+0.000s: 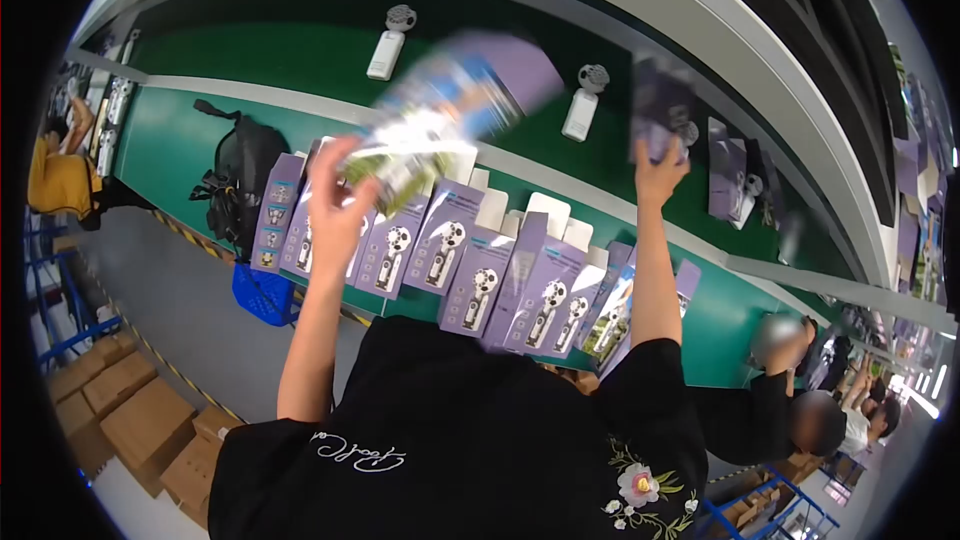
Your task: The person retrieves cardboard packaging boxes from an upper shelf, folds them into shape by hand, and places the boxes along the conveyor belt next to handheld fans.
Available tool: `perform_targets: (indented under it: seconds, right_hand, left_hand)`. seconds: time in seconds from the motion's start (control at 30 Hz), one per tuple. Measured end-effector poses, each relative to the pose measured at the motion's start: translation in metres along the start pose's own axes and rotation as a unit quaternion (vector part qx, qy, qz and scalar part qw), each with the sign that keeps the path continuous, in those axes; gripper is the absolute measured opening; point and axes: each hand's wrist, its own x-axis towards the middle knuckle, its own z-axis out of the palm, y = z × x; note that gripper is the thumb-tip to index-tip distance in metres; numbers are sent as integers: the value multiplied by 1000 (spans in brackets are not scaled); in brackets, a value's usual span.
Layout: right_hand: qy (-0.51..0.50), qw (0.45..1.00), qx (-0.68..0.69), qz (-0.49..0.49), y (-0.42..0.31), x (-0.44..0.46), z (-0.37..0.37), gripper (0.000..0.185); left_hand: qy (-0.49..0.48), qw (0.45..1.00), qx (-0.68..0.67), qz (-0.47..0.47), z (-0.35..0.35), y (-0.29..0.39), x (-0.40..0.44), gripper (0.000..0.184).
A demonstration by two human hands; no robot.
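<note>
My left hand [335, 195] is closed on the lower edge of a printed purple box [475, 90], which is smeared by motion and tilted above a row of boxes. Farther right and back, my right hand [661, 175] grips the bottom of a dark purple box [661, 95], also somewhat blurred. Between the two stands a white handheld device with a round patterned head [583, 115]. A similar white device [386, 52] lies farther left on the green surface. Several purple boxes [472, 285] line the bench edge in front of me, some with white flaps up.
A black bag [250, 165] rests on the bench at left, above a blue basket [262, 293]. More purple boxes [722, 170] stand at right. A grey shelf edge [700, 20] arches overhead. Cardboard cartons [150, 420] are on the floor; other people sit at both sides.
</note>
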Motion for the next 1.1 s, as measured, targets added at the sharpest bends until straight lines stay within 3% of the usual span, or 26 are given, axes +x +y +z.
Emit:
perform_targets:
  seconds: [0.03, 0.07, 0.13, 0.17, 0.23, 0.37, 0.43, 0.53, 0.6, 0.7, 0.77, 0.83, 0.9, 0.97, 1.07, 1.1]
  right_hand:
    - [-69, 995, -74, 21, 15, -1, 4, 64]
    - [-66, 995, -76, 26, 14, -6, 1, 64]
    - [-16, 999, -36, -14, 11, -25, -5, 58]
    - [14, 999, -25, -32, 12, -32, -21, 55]
    - [41, 999, 10, -6, 18, -47, -72, 52]
    - [99, 986, 50, 126, 89, -107, -164, 47]
    - [130, 974, 42, 182, 134, -143, -208, 46]
    - [30, 968, -41, 244, 192, -184, -248, 58]
    - [1, 969, -41, 245, 207, -195, -235, 63]
    - [-49, 967, -49, 245, 205, -222, -216, 73]
    - [-145, 948, 136, 249, 199, -226, -203, 85]
    - [-174, 926, 164, 291, 186, -225, -208, 84]
    - [-249, 911, 146, 292, 181, -215, -217, 100]
    - [-240, 946, 87, 202, 183, -212, -217, 97]
    - [-216, 954, 64, 199, 217, -222, -217, 81]
    - [-222, 951, 52, 208, 219, -218, -218, 79]
  left_hand:
    - [60, 998, -7, 34, 0, 0, 12, 50]
    - [53, 998, -8, 33, 5, 2, 22, 50]
    - [161, 970, 64, 173, 21, 6, 42, 49]
    - [150, 972, 56, 170, 33, 2, 54, 49]
    - [152, 940, 192, 236, 61, -9, 80, 50]
    - [74, 963, 163, 200, 144, -106, 140, 49]
    - [-117, 905, 381, 149, 173, -180, 149, 46]
    - [-113, 942, 268, 166, 188, -176, 146, 43]
    - [-83, 952, 244, 167, 165, -165, 131, 42]
    - [-165, 953, 209, 143, 133, -150, 97, 40]
    - [-105, 951, 267, 117, 78, -132, 61, 40]
    - [-41, 942, 320, 91, 17, -119, 36, 40]
    - [43, 914, 395, 75, -50, -111, 10, 44]
    - [114, 889, 440, 61, -101, -107, -19, 46]
    - [174, 822, 536, -79, -161, -113, -64, 55]
    - [198, 813, 541, -88, -176, -118, -81, 55]
